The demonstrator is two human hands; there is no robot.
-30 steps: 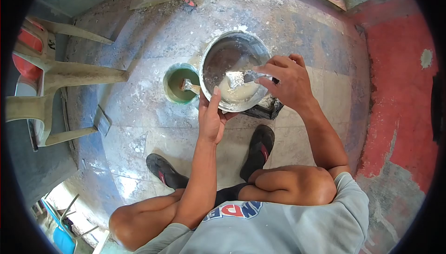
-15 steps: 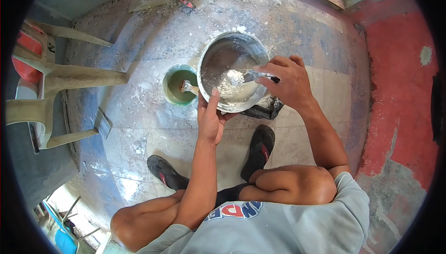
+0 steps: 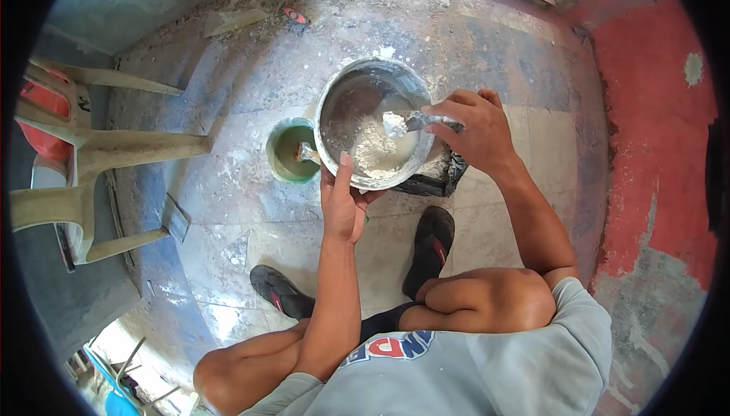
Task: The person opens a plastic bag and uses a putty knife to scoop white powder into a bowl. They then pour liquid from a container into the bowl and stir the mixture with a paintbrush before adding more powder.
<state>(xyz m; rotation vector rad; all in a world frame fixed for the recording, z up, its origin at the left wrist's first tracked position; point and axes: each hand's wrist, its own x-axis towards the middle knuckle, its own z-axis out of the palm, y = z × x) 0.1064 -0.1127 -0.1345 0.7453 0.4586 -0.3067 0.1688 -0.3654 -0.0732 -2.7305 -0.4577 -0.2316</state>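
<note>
My left hand [image 3: 346, 207] grips the near-left rim of a round bucket [image 3: 323, 123], thumb inside and fingers beneath. Inside the bucket lies cloudy greyish liquid with a heap of white powder [image 3: 378, 148] on its near side. My right hand [image 3: 480, 131] pinches a putty knife [image 3: 418, 120] over the bucket's right rim. A lump of white powder sits on its blade tip, above the heap. The knife's handle is mostly hidden by my fingers.
A smaller green pail [image 3: 280, 169] of greenish water with a brush [image 3: 307, 154] in it stands left of the bucket. A black plastic bag [image 3: 426, 185] lies behind its right side. Plastic chairs [image 3: 144, 146] are at left, a red wall [image 3: 646, 112] at right.
The putty knife with its powder has shifted slightly right and away from me relative to the bucket. My left hand keeps its hold on the rim; the view has moved a little.
</note>
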